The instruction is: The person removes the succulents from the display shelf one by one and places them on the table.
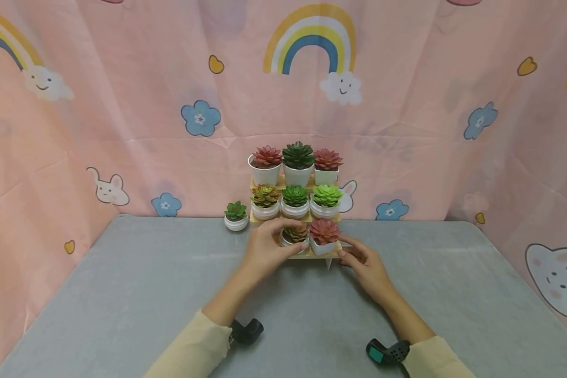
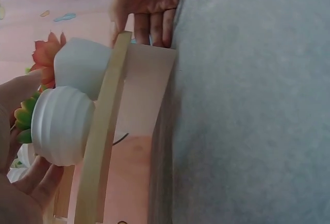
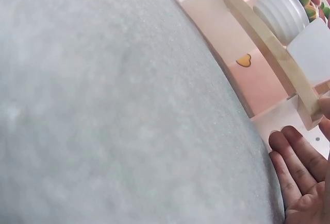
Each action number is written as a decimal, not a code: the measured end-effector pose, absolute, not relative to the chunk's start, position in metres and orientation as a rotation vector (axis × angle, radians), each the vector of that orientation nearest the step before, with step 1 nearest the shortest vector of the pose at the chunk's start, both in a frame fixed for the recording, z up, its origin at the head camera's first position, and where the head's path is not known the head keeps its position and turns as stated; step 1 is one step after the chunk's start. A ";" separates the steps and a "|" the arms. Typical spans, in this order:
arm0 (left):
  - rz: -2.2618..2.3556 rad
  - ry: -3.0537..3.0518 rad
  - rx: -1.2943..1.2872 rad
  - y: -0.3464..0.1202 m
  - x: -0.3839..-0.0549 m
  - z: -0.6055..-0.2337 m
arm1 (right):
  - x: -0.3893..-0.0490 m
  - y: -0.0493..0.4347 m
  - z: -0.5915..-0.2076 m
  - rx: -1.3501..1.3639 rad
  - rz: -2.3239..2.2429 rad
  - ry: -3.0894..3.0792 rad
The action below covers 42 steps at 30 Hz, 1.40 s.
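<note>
Brown-green succulent (image 1: pixel 294 234) in a white ridged pot (image 2: pixel 64 126): sits on the lowest shelf (image 1: pixel 312 256) of a three-tier wooden rack (image 2: pixel 104 131), about midway along. Gripped from both sides by the curled thumb and fingers of the left hand (image 1: pixel 266 244). Flanked just to the right by a red succulent (image 1: pixel 324 231) in an angular white pot, blocking sideways room there. Backed, one tier up, by a yellow-brown succulent (image 1: pixel 265 195), a mid-green succulent (image 1: pixel 295 195) and a bright-green succulent (image 1: pixel 327 195), set close in a row. Topped on the highest tier by a dark green succulent (image 1: pixel 298 155) between a left red succulent (image 1: pixel 267 157) and a right red succulent (image 1: pixel 328 159).

Held at the shelf's right end by the right hand (image 1: pixel 366 268), pinching with thumb and forefinger, other fingers extended beneath. Near the rack's left side, on the bench: a small green succulent (image 1: pixel 236 211) in a white pot.

Behind, hung along the bench's far edge: a pink curtain (image 1: pixel 401 147), limiting reach backward. Toward the front and both sides, stretching well beyond the rack: grey bench (image 1: pixel 170 294), crossed at the front by both forearms.
</note>
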<state>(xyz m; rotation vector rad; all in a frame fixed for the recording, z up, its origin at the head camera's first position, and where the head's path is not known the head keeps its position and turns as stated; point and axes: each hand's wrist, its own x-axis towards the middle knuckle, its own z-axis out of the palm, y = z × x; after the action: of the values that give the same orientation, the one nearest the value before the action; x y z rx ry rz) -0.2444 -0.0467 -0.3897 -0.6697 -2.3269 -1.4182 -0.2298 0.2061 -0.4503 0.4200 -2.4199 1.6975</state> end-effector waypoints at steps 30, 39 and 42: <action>-1.233 -2.286 -0.848 -0.051 -0.244 -0.395 | -0.231 0.206 -0.452 0.442 1.734 -2.399; -1.290 -2.212 -0.985 -0.057 -0.234 -0.364 | -0.231 0.206 -0.453 0.448 1.719 -2.400; -1.298 -2.198 -0.990 -0.062 -0.230 -0.352 | -0.232 0.206 -0.454 0.464 1.718 -2.389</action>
<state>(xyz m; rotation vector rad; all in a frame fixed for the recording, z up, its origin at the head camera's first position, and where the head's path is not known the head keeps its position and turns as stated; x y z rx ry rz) -0.2296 -0.0615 -0.3519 -0.9897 -2.1983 -1.2978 -0.2319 0.2063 -0.4537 0.4645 -2.3891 1.7179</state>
